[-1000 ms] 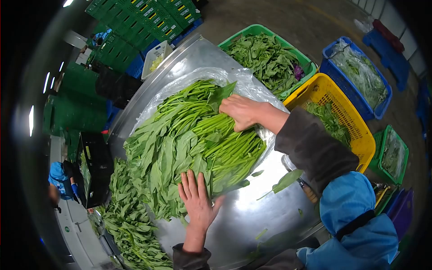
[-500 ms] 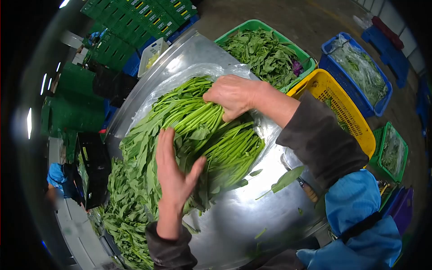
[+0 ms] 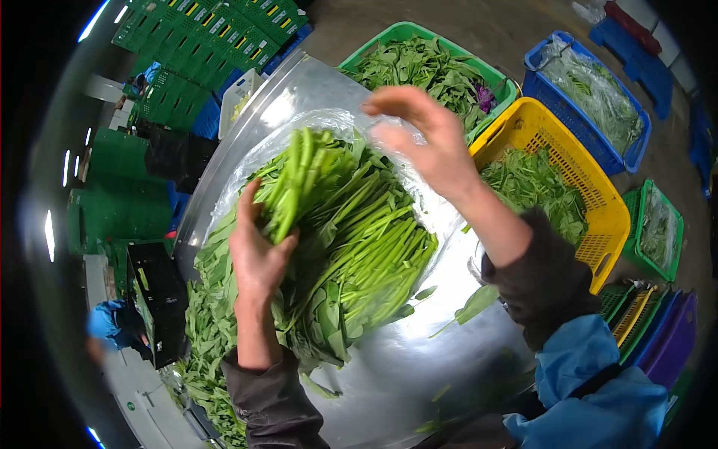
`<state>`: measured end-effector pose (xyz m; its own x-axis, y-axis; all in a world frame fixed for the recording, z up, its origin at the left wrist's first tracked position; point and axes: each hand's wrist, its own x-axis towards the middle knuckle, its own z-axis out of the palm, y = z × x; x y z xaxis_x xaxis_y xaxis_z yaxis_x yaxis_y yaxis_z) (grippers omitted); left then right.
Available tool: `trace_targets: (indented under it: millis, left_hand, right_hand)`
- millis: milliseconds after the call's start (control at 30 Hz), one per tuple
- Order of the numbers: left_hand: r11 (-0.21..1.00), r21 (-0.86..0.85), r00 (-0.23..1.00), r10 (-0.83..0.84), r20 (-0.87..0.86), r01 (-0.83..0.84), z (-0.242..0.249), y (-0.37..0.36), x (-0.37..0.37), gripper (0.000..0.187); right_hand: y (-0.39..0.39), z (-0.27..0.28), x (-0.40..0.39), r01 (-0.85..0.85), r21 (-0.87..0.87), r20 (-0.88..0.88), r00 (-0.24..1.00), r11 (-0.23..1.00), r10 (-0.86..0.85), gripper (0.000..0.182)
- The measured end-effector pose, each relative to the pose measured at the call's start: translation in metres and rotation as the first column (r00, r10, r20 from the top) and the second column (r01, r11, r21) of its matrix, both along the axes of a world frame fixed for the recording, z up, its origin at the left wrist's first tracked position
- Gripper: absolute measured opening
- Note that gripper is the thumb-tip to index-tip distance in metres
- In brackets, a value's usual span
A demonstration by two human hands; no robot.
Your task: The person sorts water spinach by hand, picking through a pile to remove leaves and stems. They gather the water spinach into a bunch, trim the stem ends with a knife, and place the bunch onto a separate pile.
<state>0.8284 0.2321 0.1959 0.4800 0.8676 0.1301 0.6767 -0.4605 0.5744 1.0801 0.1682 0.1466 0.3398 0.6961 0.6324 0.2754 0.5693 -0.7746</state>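
Observation:
A big heap of leafy green stems lies on clear plastic film over a metal table. My left hand is wrapped round a bunch of green stems at the heap's left part, their cut ends tilted upward. Above the upper right edge of the heap, my right hand is raised with fingers apart and curved, holding nothing, slightly blurred. A loose leaf lies on the metal right of the heap.
Beyond the table's right side stand a green crate and a yellow crate of leaves, and a blue crate with plastic-wrapped greens. Stacked green crates rise at upper left. A person in blue is at far left.
My right hand has let go of the stems and lifted up and to the right. My left hand has moved left and closed round a bunch, now more upright. The yellow crate's leaves show more.

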Motion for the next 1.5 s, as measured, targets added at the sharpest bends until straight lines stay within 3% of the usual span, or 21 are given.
trace_targets:
  millis: [33, 67, 133, 233, 300, 500, 600, 633, 700, 933, 1000, 1067, 1133, 1167, 1200, 1233, 1300, 1333, 1400, 1467, 1500]
  left_hand:
    - [0.999, -0.031, 0.996, 0.011, 0.086, -0.009, 0.007, 0.001, -0.002, 0.086]
    - [0.998, -0.057, 0.994, 0.020, 0.112, -0.014, 0.015, 0.000, -0.003, 0.083]
    - [0.993, -0.112, 0.975, -0.001, 0.220, 0.026, 0.018, 0.003, -0.009, 0.079]
    - [0.993, -0.105, 0.968, -0.026, 0.249, 0.053, 0.020, 0.009, -0.020, 0.077]
    - [0.994, -0.084, 0.967, -0.046, 0.251, 0.069, 0.022, 0.010, -0.022, 0.076]
    - [0.992, -0.106, 0.939, -0.028, 0.343, 0.069, 0.022, 0.003, -0.021, 0.075]
    - [0.997, -0.069, 0.934, -0.005, 0.357, 0.032, 0.028, 0.000, -0.029, 0.072]
    - [0.999, -0.031, 0.929, -0.009, 0.370, 0.022, 0.031, 0.001, -0.032, 0.071]
    - [0.999, 0.029, 0.936, 0.021, 0.352, -0.033, 0.034, 0.004, -0.040, 0.067]
    - [0.997, 0.028, 0.925, 0.053, 0.376, -0.068, 0.032, 0.003, -0.040, 0.065]
    - [0.998, -0.006, 0.921, 0.061, 0.384, -0.063, 0.027, 0.002, -0.036, 0.064]
    - [0.997, -0.037, 0.917, 0.074, 0.393, -0.065, 0.024, 0.002, -0.034, 0.064]
    - [0.996, -0.045, 0.932, 0.082, 0.354, -0.071, 0.021, 0.001, -0.031, 0.065]
    - [0.997, 0.001, 0.946, 0.070, 0.316, -0.074, 0.019, -0.004, -0.025, 0.065]
    - [0.997, 0.062, 0.975, 0.030, 0.221, -0.045, 0.014, -0.009, -0.018, 0.065]
    - [0.992, 0.122, 0.992, -0.004, 0.124, -0.011, 0.008, -0.013, -0.011, 0.066]
    - [0.987, 0.087, 0.991, -0.130, -0.040, 0.133, -0.016, -0.023, -0.003, 0.071]
    - [0.967, 0.154, 0.961, -0.166, -0.221, 0.202, -0.023, -0.031, 0.006, 0.075]
    - [0.915, 0.249, 0.870, -0.175, -0.461, 0.317, -0.043, -0.045, 0.018, 0.084]
    - [0.892, 0.260, 0.799, -0.162, -0.579, 0.369, -0.052, -0.049, 0.018, 0.090]
    - [0.889, 0.265, 0.798, -0.162, -0.580, 0.373, -0.051, -0.050, 0.019, 0.090]
  right_hand:
    - [-0.013, -0.012, -0.003, -0.029, -0.090, -0.499, 0.867, 0.996, -0.020, 0.030]
    - [-0.025, -0.028, -0.007, -0.020, -0.088, -0.512, 0.858, 0.996, -0.028, 0.030]
    - [-0.044, -0.051, -0.020, -0.409, -0.181, -0.701, 0.692, 0.894, 0.175, 0.026]
    - [-0.053, -0.039, -0.051, -0.607, -0.216, -0.755, 0.601, 0.765, 0.263, 0.031]
    - [-0.040, -0.041, -0.066, -0.686, -0.090, -0.815, 0.468, 0.722, 0.343, 0.041]
    - [0.012, -0.023, -0.095, -0.752, -0.096, -0.920, 0.318, 0.652, 0.231, 0.050]
    - [0.024, -0.026, -0.102, -0.707, -0.335, -0.797, 0.565, 0.622, 0.213, 0.044]
    - [0.026, -0.034, -0.103, -0.707, -0.335, -0.798, 0.565, 0.623, 0.212, 0.044]
    - [0.028, -0.045, -0.104, -0.614, -0.468, -0.625, 0.738, 0.635, 0.253, 0.039]
    - [0.016, -0.032, -0.098, -0.567, -0.492, -0.610, 0.766, 0.661, 0.203, 0.031]
    - [0.015, -0.016, -0.078, -0.611, -0.627, -0.529, 0.789, 0.482, 0.312, 0.026]
    - [0.007, -0.004, -0.051, -0.514, -0.747, -0.371, 0.849, 0.422, 0.377, 0.025]
    - [0.011, -0.011, -0.020, -0.304, -0.769, -0.247, 0.953, 0.562, 0.177, 0.023]
    - [0.017, -0.015, -0.006, -0.101, -0.710, -0.091, 0.994, 0.697, 0.051, 0.022]
    - [0.027, -0.020, 0.003, -0.038, -0.604, -0.094, 0.995, 0.796, -0.024, 0.023]
    - [0.034, -0.024, 0.012, -0.135, -0.539, -0.234, 0.972, 0.831, 0.006, 0.026]
    - [0.050, -0.019, 0.028, -0.203, -0.466, -0.360, 0.933, 0.861, 0.025, 0.031]
    - [0.057, -0.016, 0.031, -0.207, -0.463, -0.354, 0.935, 0.862, 0.034, 0.031]
    - [0.071, -0.009, 0.029, -0.116, -0.358, -0.058, 0.993, 0.927, 0.102, 0.039]
    - [0.080, -0.003, 0.008, -0.245, -0.465, 0.048, 0.952, 0.850, 0.301, 0.047]
    - [0.085, -0.001, -0.006, -0.223, -0.556, 0.215, 0.892, 0.801, 0.398, 0.054]
